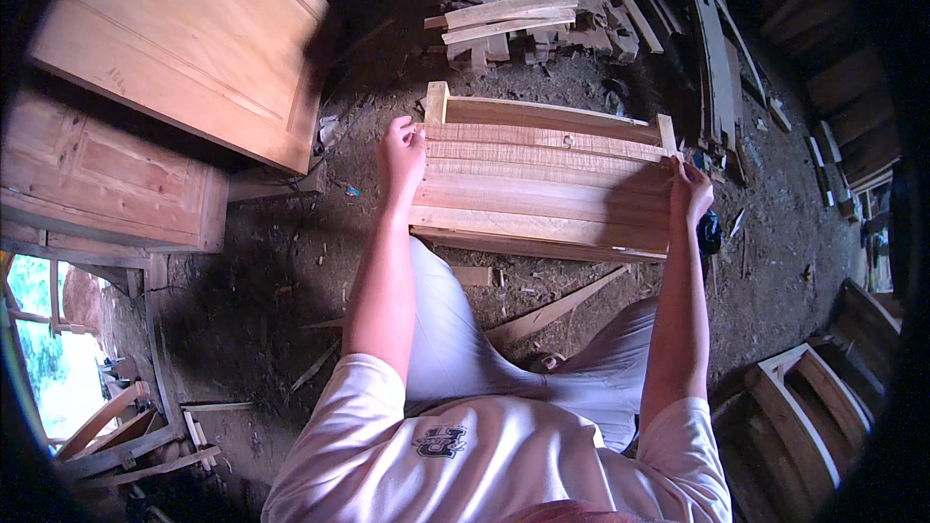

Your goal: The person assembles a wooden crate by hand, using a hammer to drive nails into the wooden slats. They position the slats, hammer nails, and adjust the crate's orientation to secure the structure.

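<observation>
In front of my knees lies a low wooden frame (547,108) with short corner posts at its far side. Several planks (538,196) lie side by side across it, making a slatted face. My left hand (401,155) is closed, with fingers and thumb pinching the left end of the farthest slat (542,140), beside the left post. At the other end, by the right post, my right hand (690,190) pinches the same slat. A small round knot shows near the slat's middle. The fingertips' undersides are hidden.
Light wooden panels (184,48) stand at the left. A pile of sticks and boards (504,5) lies beyond the frame. Loose offcuts (562,308) are on the dirt floor between my legs. Long boards (715,48) lie at the far right, a slatted wooden piece (804,407) at the lower right.
</observation>
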`<act>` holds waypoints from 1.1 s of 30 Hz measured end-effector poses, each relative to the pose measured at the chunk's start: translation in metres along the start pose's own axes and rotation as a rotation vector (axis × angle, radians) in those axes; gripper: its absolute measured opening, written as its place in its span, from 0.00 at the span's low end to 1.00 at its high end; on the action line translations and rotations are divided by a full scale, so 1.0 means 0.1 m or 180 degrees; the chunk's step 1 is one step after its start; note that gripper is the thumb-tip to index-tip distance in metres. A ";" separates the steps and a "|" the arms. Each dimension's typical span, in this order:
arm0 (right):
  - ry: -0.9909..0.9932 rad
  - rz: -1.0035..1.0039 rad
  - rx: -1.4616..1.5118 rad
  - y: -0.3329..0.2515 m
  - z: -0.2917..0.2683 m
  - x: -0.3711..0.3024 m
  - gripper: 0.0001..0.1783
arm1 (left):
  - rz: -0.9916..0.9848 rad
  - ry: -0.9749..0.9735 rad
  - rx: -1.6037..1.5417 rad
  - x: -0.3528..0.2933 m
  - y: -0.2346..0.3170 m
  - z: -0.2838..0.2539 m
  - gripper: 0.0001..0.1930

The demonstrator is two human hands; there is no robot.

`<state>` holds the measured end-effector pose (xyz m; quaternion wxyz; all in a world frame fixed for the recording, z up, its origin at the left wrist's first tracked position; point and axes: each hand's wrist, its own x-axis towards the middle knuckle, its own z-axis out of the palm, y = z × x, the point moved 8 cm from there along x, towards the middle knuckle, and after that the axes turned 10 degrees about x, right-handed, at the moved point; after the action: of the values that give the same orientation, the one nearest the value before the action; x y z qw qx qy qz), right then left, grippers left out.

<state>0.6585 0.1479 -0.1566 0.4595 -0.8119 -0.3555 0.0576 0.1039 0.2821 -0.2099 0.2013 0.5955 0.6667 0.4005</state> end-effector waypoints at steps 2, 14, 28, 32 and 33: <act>0.0039 -0.0143 -0.0112 0.04 0.04 0.08 0.25 | -0.0002 0.0025 0.0164 0.02 0.08 -0.04 0.19; 0.0377 -0.0621 -0.0190 -0.10 0.01 -0.03 0.17 | 0.0057 0.0100 0.0552 0.01 0.19 -0.14 0.15; 0.0081 -0.0909 -0.0125 -0.11 0.35 0.37 0.23 | -0.0127 0.0127 -0.0217 0.33 -0.09 0.26 0.24; -0.0006 -0.0810 -0.0587 -0.03 0.43 0.34 0.21 | -0.0070 0.0150 0.0041 0.28 -0.06 0.29 0.24; 0.0058 -0.0809 -0.0615 -0.05 0.43 0.31 0.22 | -0.0096 0.0145 -0.0042 0.28 -0.12 0.27 0.24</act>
<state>0.6611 0.1995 -0.1701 0.3861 -0.8012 -0.4551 -0.0428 0.1109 0.3175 -0.2296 0.1959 0.5748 0.6774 0.4153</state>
